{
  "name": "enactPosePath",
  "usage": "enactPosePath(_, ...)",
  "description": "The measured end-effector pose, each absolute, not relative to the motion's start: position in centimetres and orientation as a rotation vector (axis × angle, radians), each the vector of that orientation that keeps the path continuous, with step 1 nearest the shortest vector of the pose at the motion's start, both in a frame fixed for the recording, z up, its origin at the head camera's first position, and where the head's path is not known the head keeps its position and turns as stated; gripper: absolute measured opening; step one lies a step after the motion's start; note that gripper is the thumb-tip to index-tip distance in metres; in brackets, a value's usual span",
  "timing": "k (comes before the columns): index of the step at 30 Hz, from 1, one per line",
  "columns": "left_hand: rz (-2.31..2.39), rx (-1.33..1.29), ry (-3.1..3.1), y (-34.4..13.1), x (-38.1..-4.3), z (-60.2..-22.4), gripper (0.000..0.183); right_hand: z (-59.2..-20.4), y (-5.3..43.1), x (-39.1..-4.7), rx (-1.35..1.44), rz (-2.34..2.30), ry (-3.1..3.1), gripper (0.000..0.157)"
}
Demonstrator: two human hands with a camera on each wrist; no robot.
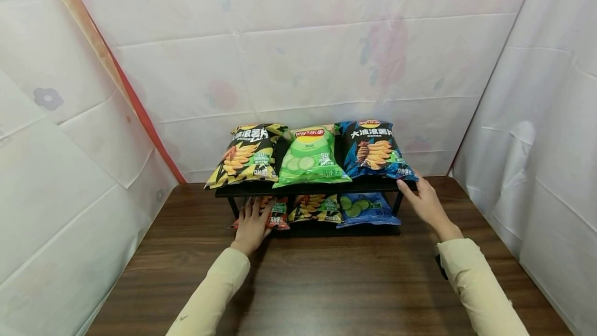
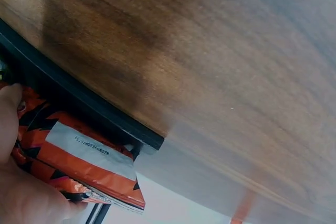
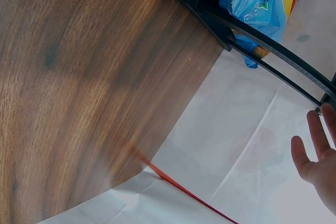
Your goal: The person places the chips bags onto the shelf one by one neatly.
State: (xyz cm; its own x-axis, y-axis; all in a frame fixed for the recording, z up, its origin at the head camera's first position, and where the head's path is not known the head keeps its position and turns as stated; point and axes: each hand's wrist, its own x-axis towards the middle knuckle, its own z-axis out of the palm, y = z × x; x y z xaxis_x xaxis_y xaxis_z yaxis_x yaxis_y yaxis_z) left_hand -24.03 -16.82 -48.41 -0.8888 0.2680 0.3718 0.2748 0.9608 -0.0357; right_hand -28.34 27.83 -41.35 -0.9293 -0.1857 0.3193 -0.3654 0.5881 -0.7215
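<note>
A black two-tier rack [image 1: 317, 189] holds bags of potato chips on both levels. My left hand [image 1: 252, 226] is at the lower left, its spread fingers and thumb gripping a red chip bag [image 1: 280, 214]. In the left wrist view, the red bag [image 2: 89, 153] shows a white label strip and lies beside the rack's black edge [image 2: 105, 106]; the hand covers part of it. My right hand [image 1: 426, 204] touches the upper shelf's right end, near a blue-and-black chip bag [image 1: 373, 150]. The right wrist view shows that hand [image 3: 320, 156] with its fingers extended at the rack's frame.
On the upper shelf sit a yellow-and-black chip bag [image 1: 247, 154] and a green cucumber one [image 1: 311, 155]. Below are another yellow-and-black bag [image 1: 316, 208] and a blue lime one [image 1: 368, 209]. The rack stands on a wooden table [image 1: 336, 279] before white curtains [image 1: 298, 66].
</note>
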Motion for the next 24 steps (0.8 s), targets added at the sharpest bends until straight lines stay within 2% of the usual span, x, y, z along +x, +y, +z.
enactPosePath(15,-0.123,-0.387,-2.890,-16.7,-24.1,-48.8,0.087,-41.3,27.9,-28.4,0.453,1.256,-2.617,0.060)
enactPosePath(24,-0.126,-0.407,-2.906,-16.9,-23.8,-47.7,0.088,-41.1,28.1,-28.4,0.449,1.214,-2.631,0.060)
